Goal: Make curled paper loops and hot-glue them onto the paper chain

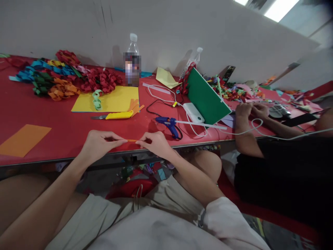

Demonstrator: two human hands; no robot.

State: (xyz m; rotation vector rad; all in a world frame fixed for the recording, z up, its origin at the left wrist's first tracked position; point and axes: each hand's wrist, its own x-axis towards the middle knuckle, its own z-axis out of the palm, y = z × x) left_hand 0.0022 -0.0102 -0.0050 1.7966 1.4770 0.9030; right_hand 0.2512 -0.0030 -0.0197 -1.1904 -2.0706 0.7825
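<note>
Red tabletop [52,114] spans the view. Co-worker's hands [251,110] are far right, close together, well apart from the person's own. Green board [206,97] leans centre-right. Yellow sheet [117,99] lies flat w/ yellow knife [118,115] at its near edge. Blue glue gun [170,124] sits just beyond right hand [153,143]. Left hand [100,142] & right hand each pinch one end of the orange strip [131,140], held btwn them at tabletop's near edge.
</note>
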